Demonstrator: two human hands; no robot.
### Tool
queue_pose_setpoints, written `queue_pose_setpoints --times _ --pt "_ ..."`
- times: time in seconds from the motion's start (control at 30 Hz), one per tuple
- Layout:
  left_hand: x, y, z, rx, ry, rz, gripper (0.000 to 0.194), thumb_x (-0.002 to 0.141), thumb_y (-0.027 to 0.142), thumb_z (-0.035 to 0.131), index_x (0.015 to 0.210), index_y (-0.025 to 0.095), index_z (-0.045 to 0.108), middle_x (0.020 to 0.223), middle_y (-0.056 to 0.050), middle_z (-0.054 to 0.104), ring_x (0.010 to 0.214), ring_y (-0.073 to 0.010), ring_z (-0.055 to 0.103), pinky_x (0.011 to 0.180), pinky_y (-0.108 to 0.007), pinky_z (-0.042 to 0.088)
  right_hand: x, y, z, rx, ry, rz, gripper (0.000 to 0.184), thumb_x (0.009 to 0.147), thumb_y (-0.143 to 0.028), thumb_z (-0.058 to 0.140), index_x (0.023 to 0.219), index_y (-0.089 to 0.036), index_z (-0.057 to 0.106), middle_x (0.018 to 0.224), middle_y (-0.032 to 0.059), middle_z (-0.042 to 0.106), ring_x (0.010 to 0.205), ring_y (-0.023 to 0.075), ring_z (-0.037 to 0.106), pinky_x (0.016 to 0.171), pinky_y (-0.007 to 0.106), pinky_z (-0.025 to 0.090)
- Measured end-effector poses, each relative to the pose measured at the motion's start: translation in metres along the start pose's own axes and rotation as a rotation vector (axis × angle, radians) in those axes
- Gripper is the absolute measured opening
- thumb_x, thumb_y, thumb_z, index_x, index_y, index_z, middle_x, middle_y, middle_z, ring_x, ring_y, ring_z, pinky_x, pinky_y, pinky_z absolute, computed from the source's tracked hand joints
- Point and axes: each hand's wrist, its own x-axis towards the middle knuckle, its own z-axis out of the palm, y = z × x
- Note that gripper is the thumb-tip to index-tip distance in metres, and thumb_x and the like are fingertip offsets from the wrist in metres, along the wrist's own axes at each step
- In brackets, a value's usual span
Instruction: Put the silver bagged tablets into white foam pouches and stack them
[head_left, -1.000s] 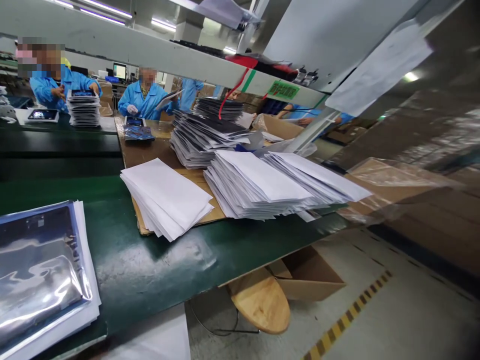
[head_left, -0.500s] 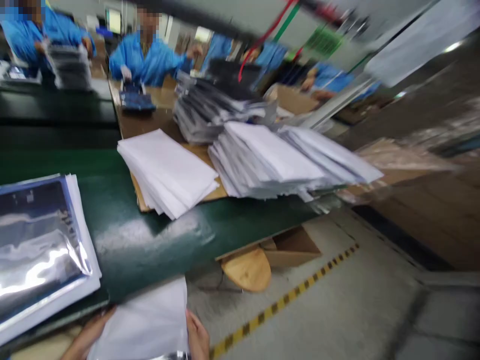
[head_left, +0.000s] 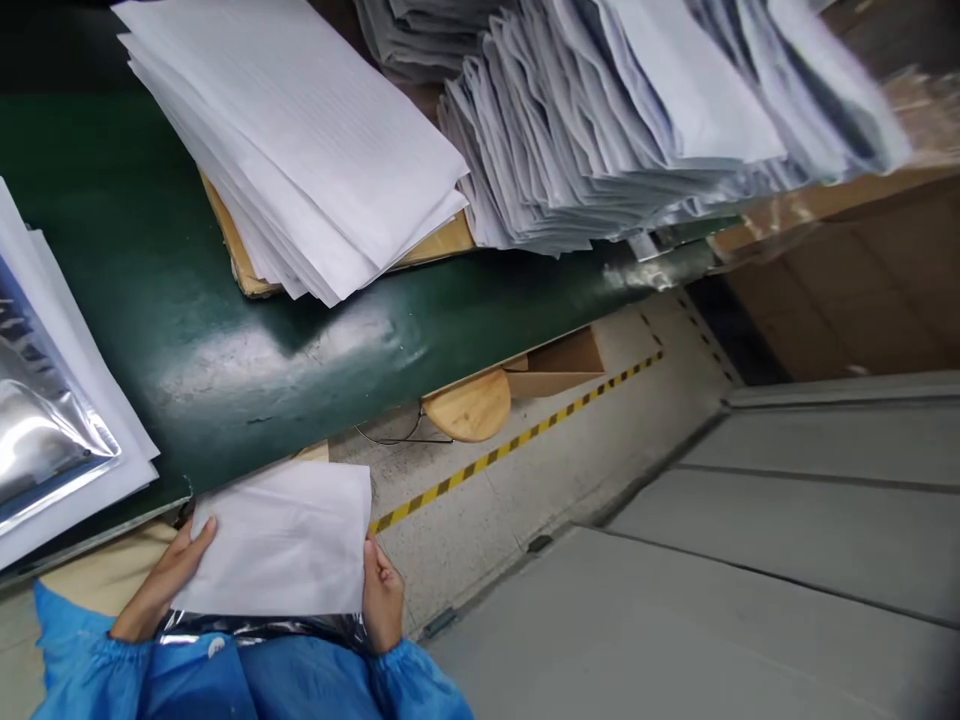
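My left hand [head_left: 176,568] grips the left edge of a white sheet [head_left: 281,545], its thumb lying on top. At the opposite edge my right hand [head_left: 383,590] pinches the sheet, fingers curled. A shiny dark film bag [head_left: 262,627] shows beneath the sheet's near edge, against my blue smock; whether the sheet lies inside it I cannot tell. The held pieces are just off the front edge of the green table [head_left: 247,390]. On the table at the left lies a silvery film bag [head_left: 45,440] on top of white sheets [head_left: 112,420].
A stack of white sheets [head_left: 300,140] rests on cardboard [head_left: 232,235]. Behind it stand thick piles of white packets [head_left: 570,140]. Under the table edge are a wooden stool [head_left: 472,405] and an open carton [head_left: 559,365]. Yellow-black tape [head_left: 517,440] marks the floor beside grey panels [head_left: 675,580].
My view has tilted down, so the co-workers have left the picture. The sheet has come further into view, with both hands still holding its sides.
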Motion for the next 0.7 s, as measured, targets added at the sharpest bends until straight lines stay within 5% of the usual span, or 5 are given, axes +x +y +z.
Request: queue_pose_setpoints --times 0.23,0.43,0.57,0.7 --pt "-0.048 -0.014 -0.002 -0.129 -0.05 -0.176 0.079 0.074 0.053 0.071 0.139 0.018 0.043 0.127 -0.011 0.061 0.1 -0.0232 0.067 0.076 -0.025 0.057 -0.035 0.022 -0.039 -0.029 -0.102 0.102 0.068 0.056 -0.063 0.078 0.103 -0.014 0.073 0.113 0.0123 0.067 0.112 0.0327 0.059 0.104 0.047 0.041" --pt "-0.07 -0.018 0.001 -0.27 -0.106 -0.127 0.108 0.061 0.04 0.085 0.148 0.022 0.024 0.132 -0.01 0.058 0.111 -0.0254 0.061 0.086 -0.027 0.055 -0.039 0.005 -0.038 0.2 -0.272 0.231 0.057 0.067 -0.056 0.076 0.112 -0.022 0.068 0.125 0.0062 0.062 0.124 0.0248 0.051 0.106 0.037 0.04" --pt "-0.066 -0.012 -0.001 -0.237 -0.173 -0.036 0.119 0.049 0.027 0.09 0.149 0.026 0.024 0.138 -0.009 0.052 0.114 -0.0315 0.059 0.081 -0.033 0.057 -0.024 -0.02 -0.036 0.279 -0.484 0.209 0.083 0.063 -0.03 0.085 0.136 -0.027 0.046 0.135 0.0062 0.054 0.123 0.0233 0.052 0.107 0.038 0.039" --pt "-0.053 -0.015 0.0 -0.099 -0.229 0.086 0.116 0.05 0.027 0.088 0.148 0.023 0.027 0.142 -0.011 0.048 0.128 -0.0339 0.047 0.103 -0.04 0.045 -0.014 -0.033 -0.043 0.227 -0.629 0.186 0.096 0.059 -0.021 0.086 0.14 -0.026 0.034 0.14 0.0076 0.049 0.123 0.0224 0.052 0.105 0.037 0.039"
